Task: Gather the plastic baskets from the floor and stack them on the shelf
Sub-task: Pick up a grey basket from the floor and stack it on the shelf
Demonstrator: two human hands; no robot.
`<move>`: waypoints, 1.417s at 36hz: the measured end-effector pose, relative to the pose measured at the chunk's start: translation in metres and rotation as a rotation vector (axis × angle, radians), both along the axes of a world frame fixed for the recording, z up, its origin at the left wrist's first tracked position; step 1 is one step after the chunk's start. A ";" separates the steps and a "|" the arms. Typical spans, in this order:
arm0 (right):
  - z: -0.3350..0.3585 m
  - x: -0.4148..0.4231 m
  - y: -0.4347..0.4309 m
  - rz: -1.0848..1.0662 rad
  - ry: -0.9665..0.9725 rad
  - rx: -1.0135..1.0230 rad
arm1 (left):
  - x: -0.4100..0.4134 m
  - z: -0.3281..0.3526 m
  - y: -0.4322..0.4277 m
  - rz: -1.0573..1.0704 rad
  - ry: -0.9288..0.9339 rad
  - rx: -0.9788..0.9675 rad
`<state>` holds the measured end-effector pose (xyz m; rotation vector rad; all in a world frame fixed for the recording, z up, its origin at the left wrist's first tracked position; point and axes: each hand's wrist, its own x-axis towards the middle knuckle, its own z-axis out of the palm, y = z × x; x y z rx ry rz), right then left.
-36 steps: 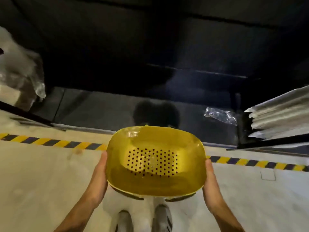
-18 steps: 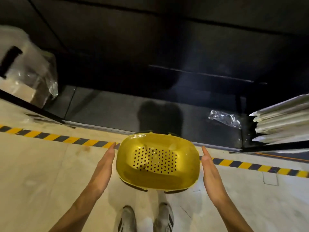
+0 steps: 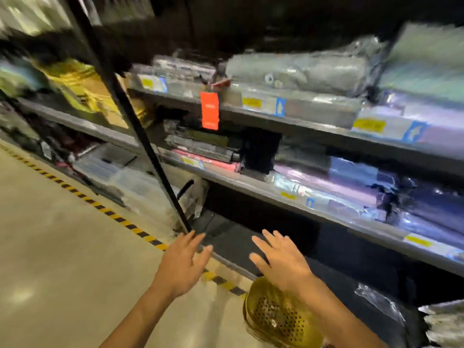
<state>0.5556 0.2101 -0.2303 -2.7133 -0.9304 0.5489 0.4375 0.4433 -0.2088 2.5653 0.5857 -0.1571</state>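
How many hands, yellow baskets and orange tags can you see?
Hands: 2, the left hand and the right hand, both empty
Yellow baskets: 1, the basket under the right arm
Orange tags: 1, the tag hanging on the shelf edge
Total: 4

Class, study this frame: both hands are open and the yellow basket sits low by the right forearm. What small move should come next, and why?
Probably lower both hands back to the yellow basket and take its rim again. The left hand and right hand are spread and hold nothing, while the basket lies below the right forearm, near the striped line, not clearly on the dark bottom shelf.
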 end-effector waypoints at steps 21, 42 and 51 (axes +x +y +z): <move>0.153 -0.132 0.220 0.880 -0.258 0.142 | -0.266 0.132 0.043 0.806 0.000 0.311; 0.184 -0.280 0.459 1.001 -0.250 0.224 | -0.422 0.159 0.236 0.987 -0.044 0.323; 0.189 -0.309 0.532 1.000 -0.243 0.237 | -0.449 0.163 0.311 0.970 -0.056 0.310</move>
